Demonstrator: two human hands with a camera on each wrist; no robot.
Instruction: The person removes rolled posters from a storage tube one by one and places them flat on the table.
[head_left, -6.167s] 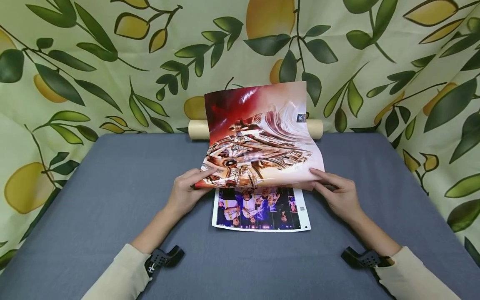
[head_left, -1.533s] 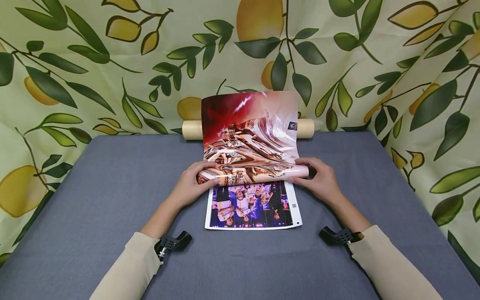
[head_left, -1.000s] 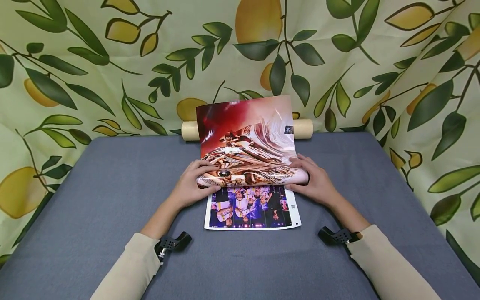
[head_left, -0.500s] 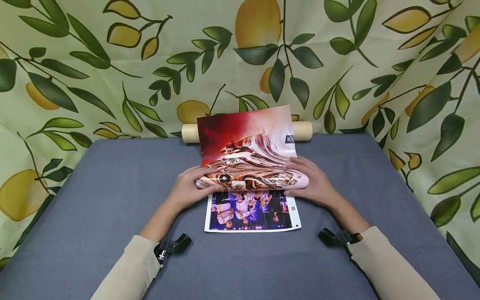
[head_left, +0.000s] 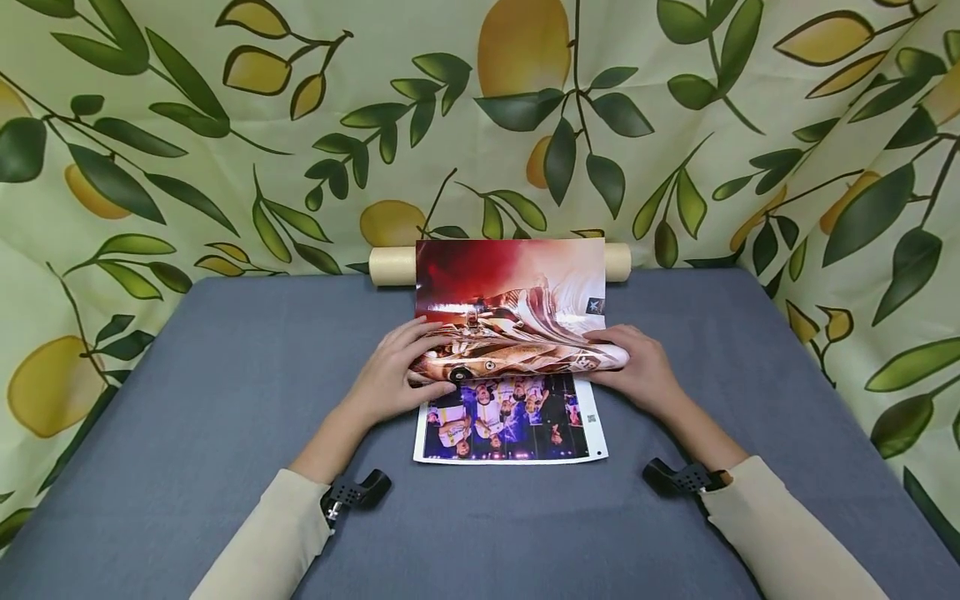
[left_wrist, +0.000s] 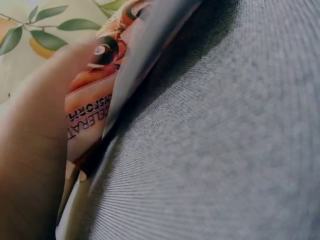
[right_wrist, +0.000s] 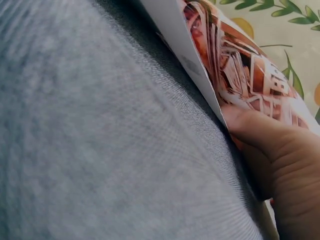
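Note:
A glossy poster in red and bronze lies in the middle of the table, its near part curled into a loose roll. My left hand grips the roll's left end, thumb in front and fingers over the top. At the right end, my right hand holds the roll in the same manner. Printed lettering shows beside the left hand in the left wrist view. Below the roll, a white-bordered sheet with a group picture sticks out toward me; whether it is separate from the poster cannot be told.
A cream-coloured tube lies along the table's far edge, its middle hidden behind the poster. Grey-blue cloth covers the table. A curtain printed with lemons and leaves hangs behind and at the sides.
Earlier the poster's near edge lay nearly flat between my hands; it has since curled into a roll. The poster's far edge has come down and nearer, showing less of the picture.

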